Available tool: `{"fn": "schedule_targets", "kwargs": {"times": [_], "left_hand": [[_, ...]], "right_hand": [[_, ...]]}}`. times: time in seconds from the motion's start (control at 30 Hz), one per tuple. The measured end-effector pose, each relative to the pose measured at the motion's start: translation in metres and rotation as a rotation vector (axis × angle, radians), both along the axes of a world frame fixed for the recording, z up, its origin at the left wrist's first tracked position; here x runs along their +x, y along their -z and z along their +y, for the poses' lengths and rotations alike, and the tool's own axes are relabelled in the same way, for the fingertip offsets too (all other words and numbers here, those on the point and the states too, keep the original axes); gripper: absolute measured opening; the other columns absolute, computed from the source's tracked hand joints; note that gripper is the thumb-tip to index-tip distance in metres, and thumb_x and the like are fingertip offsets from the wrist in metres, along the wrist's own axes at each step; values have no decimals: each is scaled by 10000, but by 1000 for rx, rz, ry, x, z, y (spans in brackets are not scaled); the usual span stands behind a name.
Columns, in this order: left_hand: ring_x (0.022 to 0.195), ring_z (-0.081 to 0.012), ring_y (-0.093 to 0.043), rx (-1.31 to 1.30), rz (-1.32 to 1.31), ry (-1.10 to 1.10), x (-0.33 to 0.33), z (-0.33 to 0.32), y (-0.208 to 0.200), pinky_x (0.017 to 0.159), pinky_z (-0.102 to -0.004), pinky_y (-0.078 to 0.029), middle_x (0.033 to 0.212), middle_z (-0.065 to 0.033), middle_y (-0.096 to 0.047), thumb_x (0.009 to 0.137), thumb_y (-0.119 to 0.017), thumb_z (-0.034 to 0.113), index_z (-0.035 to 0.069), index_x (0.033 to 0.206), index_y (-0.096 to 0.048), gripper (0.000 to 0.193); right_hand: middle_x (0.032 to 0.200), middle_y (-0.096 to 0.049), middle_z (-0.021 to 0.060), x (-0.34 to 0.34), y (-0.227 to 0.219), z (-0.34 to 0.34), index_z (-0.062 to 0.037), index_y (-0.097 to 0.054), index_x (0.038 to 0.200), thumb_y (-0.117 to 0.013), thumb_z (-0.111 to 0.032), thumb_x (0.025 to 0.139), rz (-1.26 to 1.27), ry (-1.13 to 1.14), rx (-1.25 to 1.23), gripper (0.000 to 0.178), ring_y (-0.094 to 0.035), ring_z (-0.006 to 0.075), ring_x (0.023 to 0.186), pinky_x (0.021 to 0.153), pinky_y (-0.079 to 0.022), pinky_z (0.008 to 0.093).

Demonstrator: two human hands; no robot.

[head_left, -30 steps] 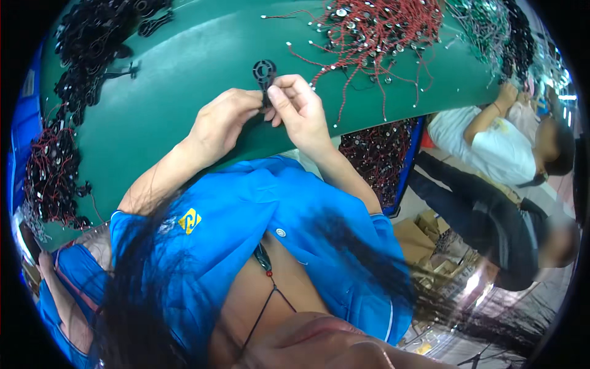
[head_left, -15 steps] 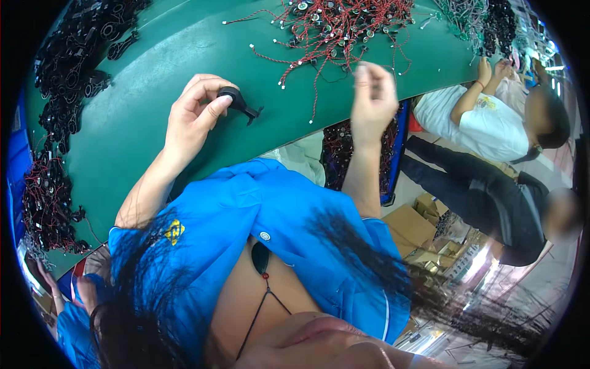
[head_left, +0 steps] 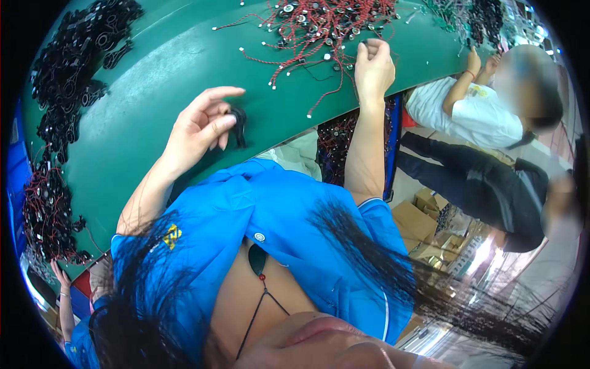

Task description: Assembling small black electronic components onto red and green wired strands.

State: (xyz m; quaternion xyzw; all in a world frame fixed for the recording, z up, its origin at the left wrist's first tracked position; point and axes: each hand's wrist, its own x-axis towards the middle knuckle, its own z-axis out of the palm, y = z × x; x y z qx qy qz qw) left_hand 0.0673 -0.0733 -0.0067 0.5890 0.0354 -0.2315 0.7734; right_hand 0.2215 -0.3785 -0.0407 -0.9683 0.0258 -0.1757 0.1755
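At eleven o'clock, the left hand (head_left: 200, 128) pinched a black part (head_left: 239, 130); with one finger (head_left: 227, 92) off, it could slip. At one, the right hand (head_left: 374, 69) pinched a dark bit (head_left: 365, 42); tangled red wires (head_left: 335, 23) at twelve could snag it.

A blue shirt (head_left: 215, 206) — yellow emblem (head_left: 173, 236), white piping (head_left: 386, 313) — dark pendant (head_left: 257, 260), red bead (head_left: 262, 277), black cord (head_left: 251, 324).
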Motion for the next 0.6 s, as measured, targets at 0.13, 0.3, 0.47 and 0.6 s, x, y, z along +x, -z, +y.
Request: {"fn": "schedule_targets", "kwargs": {"times": [0.13,0.3,0.47,0.6], "left_hand": [[649,-42,-510,-147,54,240,-9,-1,4,562,-190,-429,897,-23,-594,888,-599,26,32,1140,-572,254],[656,-52,-487,-19,-289,489,-11,-7,-1,597,-233,-431,770,17,-570,859,-649,66,99,1124,-640,267],[670,-55,-451,31,-87,396,-16,-3,-2,590,-211,-386,794,3,-507,823,-701,76,68,1151,-550,361],[755,-91,-549,-103,-17,56,-7,-1,2,624,-221,-452,918,-74,-588,885,-616,43,33,1095,-420,287]], "right_hand": [[804,-661,92,12,-35,-4,39,-527,992,-625,-18,862,-98,-213,818,172,-635,127,707,639,-504,240],[856,-658,147,-20,-125,41,55,-530,1055,-612,-10,878,-257,-520,1018,205,-629,156,743,676,-496,237],[826,-666,74,-56,-125,89,8,-622,1000,-670,-19,835,-52,-882,987,175,-621,104,678,593,-484,222],[842,-661,94,-58,-77,111,43,-585,1046,-593,-3,887,340,-760,971,166,-599,105,710,649,-479,210]]}}
